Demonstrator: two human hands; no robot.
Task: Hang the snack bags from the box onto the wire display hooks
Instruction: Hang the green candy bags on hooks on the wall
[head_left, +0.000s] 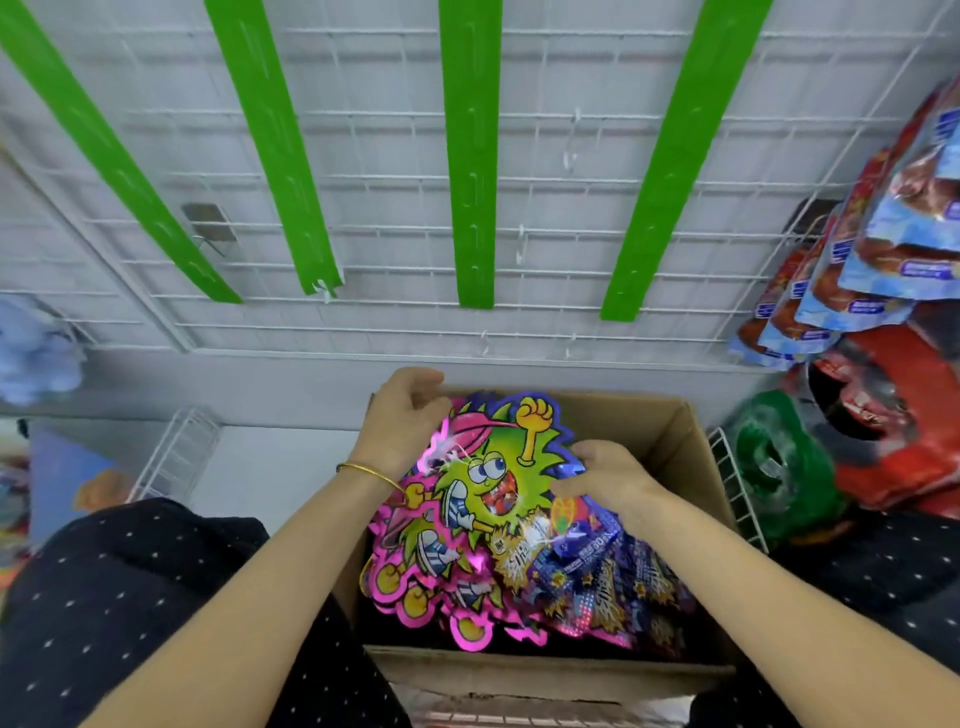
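Note:
A cardboard box sits in front of me, filled with several shiny snack bags shaped like a green cartoon creature with pink or purple edges. The top snack bag is tilted up inside the box. My left hand grips its upper left edge at the box's far corner. My right hand holds its right edge, fingers curled over it. Above hangs the white wire display grid with four green hanging strips; small wire hooks stick out from the grid.
Blue and red snack packs hang at the right of the grid, with red and green bags below them. White wire racks stand on both sides of the box. My dark dotted clothing fills the lower left.

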